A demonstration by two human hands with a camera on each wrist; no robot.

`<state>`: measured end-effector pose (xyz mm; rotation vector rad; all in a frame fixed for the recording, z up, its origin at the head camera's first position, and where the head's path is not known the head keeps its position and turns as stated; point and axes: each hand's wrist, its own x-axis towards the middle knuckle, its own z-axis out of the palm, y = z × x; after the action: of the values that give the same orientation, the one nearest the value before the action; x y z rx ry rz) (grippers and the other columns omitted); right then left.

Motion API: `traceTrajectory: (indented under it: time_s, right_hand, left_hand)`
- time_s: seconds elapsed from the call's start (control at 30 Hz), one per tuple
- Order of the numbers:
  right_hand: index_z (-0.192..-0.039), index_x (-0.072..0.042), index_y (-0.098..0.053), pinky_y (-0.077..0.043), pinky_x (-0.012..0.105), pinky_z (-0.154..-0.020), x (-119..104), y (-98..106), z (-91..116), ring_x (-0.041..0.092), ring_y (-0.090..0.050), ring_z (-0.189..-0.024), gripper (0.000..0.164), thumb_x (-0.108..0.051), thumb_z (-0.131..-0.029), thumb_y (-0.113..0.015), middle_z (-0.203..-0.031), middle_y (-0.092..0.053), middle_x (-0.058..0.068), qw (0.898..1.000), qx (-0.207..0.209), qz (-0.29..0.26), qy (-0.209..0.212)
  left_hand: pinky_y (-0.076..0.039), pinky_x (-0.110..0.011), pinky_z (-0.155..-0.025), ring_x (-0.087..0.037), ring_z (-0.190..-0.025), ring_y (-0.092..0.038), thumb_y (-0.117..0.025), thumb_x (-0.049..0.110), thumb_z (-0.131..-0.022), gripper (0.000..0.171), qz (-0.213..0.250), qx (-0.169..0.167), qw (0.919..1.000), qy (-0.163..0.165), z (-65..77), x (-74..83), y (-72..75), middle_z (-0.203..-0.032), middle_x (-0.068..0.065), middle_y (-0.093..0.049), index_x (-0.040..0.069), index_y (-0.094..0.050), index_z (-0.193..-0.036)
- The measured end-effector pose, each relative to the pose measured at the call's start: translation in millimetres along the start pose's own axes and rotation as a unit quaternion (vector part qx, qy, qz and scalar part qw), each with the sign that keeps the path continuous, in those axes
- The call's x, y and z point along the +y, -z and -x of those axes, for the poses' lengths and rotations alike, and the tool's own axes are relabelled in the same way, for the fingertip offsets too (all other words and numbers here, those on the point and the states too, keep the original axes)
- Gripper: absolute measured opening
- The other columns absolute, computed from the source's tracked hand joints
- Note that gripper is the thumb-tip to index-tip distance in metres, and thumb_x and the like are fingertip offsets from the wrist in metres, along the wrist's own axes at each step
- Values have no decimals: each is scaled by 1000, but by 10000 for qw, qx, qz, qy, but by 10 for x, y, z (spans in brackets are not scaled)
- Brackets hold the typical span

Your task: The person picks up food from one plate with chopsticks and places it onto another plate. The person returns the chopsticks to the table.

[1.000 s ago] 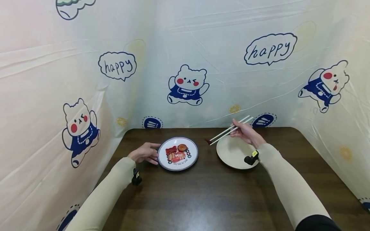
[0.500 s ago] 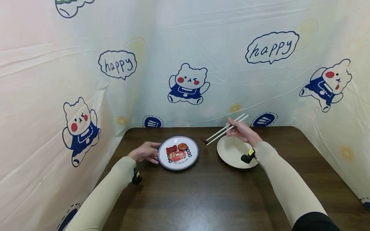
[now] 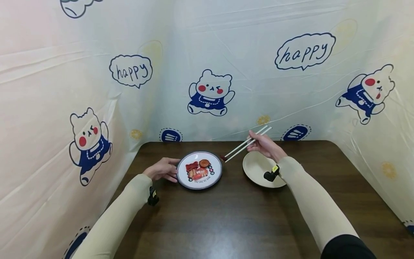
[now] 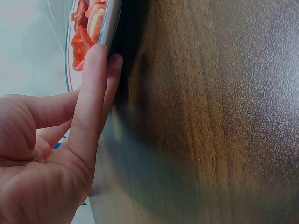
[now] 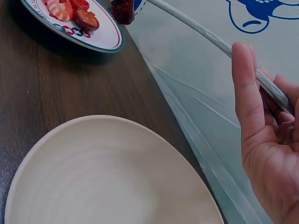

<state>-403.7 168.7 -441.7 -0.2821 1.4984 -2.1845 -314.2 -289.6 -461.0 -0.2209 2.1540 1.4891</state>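
My right hand grips a pair of pale chopsticks. Their tips pinch a small dark red-brown piece of food, which hangs just off the right edge of a white, blue-rimmed plate. On that plate lie a shrimp, a round brown slice and other reddish pieces. My left hand touches the plate's left rim with extended fingers. Under my right wrist sits a cream plate with a bare surface, partly hidden by the hand in the head view.
Both plates stand toward the far edge of a dark wooden table. A pale cloth curtain printed with bears rises close behind it and along both sides.
My right hand has moved left with the chopsticks, bringing the dark piece from near the cream plate to beside the white plate's right edge. My left hand stays at the rim.
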Motion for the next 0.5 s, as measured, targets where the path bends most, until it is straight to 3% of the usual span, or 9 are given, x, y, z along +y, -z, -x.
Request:
traceTrajectory:
  time_s: [0.5]
  right_hand:
    - [-94,-2,-65,-65,30,-63,129,-137,-155,18,-72,-61,40,-30,-114,-46,-71,-69,10,9998,-23,157,-114]
  left_hand:
    - [-66,-43,-79,-27,-78,-72,-58,-3,-104,67,-26,79,10000,-13,4,-6,-11,-105,-23,-60,3,-32,-165]
